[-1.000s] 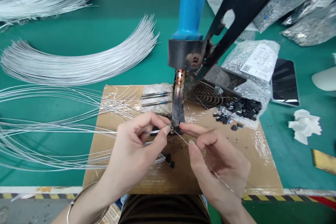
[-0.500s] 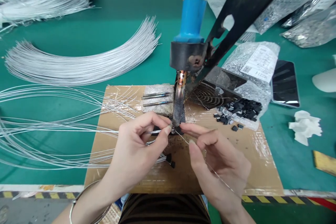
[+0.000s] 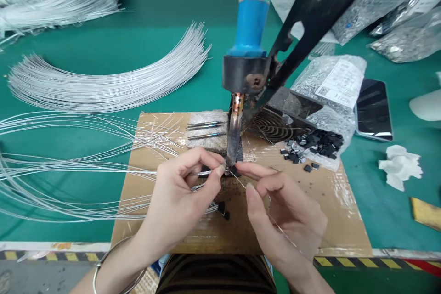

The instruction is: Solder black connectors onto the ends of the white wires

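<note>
A soldering iron (image 3: 234, 128) with a blue handle hangs tip-down from a black stand over a taped cardboard board (image 3: 330, 206). My left hand (image 3: 179, 197) pinches the end of a thin silver wire (image 3: 172, 173) just left of the iron's tip. My right hand (image 3: 285, 211) pinches a fine solder wire (image 3: 279, 228) and holds its end at the tip from the right. Both hands almost touch under the tip. Two small black parts (image 3: 223, 210) lie on the board between my hands.
Curved bundles of silver wires (image 3: 103, 87) lie on the green mat at left. A pile of small black parts (image 3: 315, 143) spills from a clear bag (image 3: 339, 80). A phone (image 3: 374, 108), crumpled tissue (image 3: 399, 165), a small fan grille (image 3: 272, 126) and foil bags sit at right.
Nothing has visibly changed apart from a slight shift of the view; both hands stay at the iron's tip.
</note>
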A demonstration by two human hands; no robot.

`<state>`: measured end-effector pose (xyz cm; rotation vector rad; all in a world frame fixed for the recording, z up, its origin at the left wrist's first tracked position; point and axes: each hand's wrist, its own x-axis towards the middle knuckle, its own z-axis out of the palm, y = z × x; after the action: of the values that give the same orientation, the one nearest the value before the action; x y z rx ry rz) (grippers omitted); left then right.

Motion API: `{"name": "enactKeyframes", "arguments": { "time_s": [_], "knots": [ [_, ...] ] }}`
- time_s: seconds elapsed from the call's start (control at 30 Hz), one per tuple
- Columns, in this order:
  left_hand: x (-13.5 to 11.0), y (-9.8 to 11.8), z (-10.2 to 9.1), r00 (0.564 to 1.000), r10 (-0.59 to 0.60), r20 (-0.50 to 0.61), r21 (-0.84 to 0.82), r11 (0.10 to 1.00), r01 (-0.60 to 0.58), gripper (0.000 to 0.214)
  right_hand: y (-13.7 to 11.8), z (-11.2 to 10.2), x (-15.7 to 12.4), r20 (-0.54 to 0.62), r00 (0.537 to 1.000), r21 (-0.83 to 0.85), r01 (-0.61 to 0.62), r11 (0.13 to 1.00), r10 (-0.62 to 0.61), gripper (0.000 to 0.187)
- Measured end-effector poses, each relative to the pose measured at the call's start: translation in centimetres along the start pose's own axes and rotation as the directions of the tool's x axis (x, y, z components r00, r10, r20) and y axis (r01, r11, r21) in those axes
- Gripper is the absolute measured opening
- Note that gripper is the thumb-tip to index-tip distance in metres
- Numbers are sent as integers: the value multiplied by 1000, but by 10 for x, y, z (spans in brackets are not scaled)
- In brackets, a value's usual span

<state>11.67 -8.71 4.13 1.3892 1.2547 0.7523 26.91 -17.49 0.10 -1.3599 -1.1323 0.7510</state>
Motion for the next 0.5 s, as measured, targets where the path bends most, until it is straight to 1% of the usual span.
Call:
{"name": "enactKeyframes", "arguments": {
  "time_s": [0.13,0.23,0.5],
  "knots": [
    [-1,1,0,1000,-5,2,16,1000,5,12,-1,1,0,-5,999,-31,42,999,-42,22],
    [-1,2,0,1000,-8,9,11,1000,8,11,-3,1,0,3,999,-52,39,998,-38,22],
    [-2,0,-1,1000,-17,10,3,1000,17,12,-2,1,0,6,1000,-39,30,999,-30,22]
  ]
}}
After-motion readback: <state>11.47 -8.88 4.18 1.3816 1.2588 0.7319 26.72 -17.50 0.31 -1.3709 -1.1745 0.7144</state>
